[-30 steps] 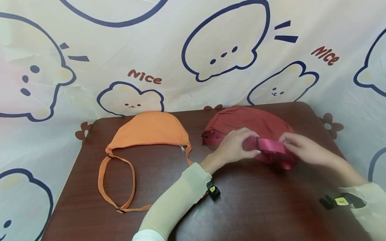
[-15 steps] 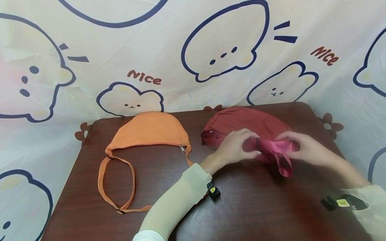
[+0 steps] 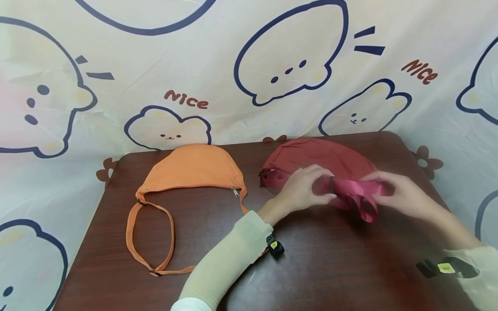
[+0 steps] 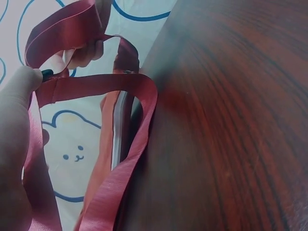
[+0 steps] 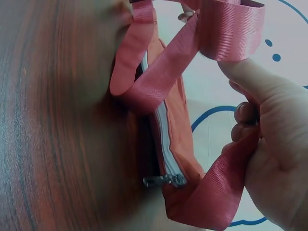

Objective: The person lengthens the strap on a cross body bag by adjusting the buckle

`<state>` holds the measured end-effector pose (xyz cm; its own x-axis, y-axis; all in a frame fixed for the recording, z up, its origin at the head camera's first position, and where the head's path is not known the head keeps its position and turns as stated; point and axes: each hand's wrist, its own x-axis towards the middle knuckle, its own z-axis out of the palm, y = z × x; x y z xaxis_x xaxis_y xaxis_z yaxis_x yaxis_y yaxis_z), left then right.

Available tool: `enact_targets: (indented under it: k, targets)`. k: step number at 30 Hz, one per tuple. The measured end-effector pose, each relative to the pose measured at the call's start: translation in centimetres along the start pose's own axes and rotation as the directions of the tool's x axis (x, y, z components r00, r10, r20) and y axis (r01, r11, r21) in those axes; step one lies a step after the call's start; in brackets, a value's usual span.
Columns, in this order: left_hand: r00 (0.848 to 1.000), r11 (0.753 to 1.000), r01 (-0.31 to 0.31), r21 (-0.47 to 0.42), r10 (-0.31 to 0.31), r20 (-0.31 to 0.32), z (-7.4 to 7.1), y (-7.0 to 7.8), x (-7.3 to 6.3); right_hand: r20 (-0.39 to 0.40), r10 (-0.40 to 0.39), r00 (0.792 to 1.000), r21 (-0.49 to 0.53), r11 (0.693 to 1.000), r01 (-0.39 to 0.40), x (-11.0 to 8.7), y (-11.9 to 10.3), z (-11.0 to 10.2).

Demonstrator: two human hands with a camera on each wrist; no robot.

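Observation:
A red waist bag (image 3: 319,153) lies toward the back right of the table, its pinkish-red strap (image 3: 346,186) raised in front of it. My left hand (image 3: 301,190) pinches the strap at a dark slider buckle (image 4: 46,74) between thumb and fingers. On the other side, my right hand (image 3: 404,196) grips the strap; in the right wrist view the band (image 5: 216,187) runs through its curled fingers (image 5: 246,113). A loop of strap hangs between the hands. The bag's pale zipper with a metal pull (image 5: 164,180) faces the table's front.
An orange waist bag (image 3: 190,168) lies on the left of the dark wooden table (image 3: 330,268), its strap (image 3: 130,233) looped toward the front and passing under the left forearm. A patterned cloth (image 3: 225,121) hangs behind the table and at both sides.
My right hand has shifted its grip on the strap and moved slightly right. The strap loop between the hands dropped lower, then rose a little. My left hand stays in place.

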<state>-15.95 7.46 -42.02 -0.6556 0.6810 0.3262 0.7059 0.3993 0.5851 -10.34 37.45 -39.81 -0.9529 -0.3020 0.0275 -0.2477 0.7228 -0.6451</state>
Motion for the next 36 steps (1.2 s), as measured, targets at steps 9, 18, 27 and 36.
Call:
enact_targets:
  k: [9, 18, 27, 36]
  targets:
    - [1.0, 0.999, -0.005, -0.039, 0.004, -0.01, -0.5, -0.2, 0.0, -0.09, 0.092, 0.992, 0.007, 0.996, -0.092, -1.9, 2.2, -1.1]
    - [1.0, 0.997, 0.008, -0.082, -0.008, -0.004, -1.2, -0.7, -0.4, -0.081, 0.043, 0.996, -0.052, 0.997, -0.048, -2.8, 3.4, -2.1]
    - [1.0, 0.995, 0.015, -0.099, -0.017, -0.024, -2.7, -1.4, -1.3, -0.066, 0.002, 0.998, -0.134, 0.991, -0.011, -3.0, 4.8, -2.3]
    - [0.997, 0.99, 0.005, -0.139, -0.016, -0.078, -4.2, -2.3, -1.9, -0.083, -0.052, 0.995, -0.21, 0.977, 0.033, -3.0, 6.5, -2.6]
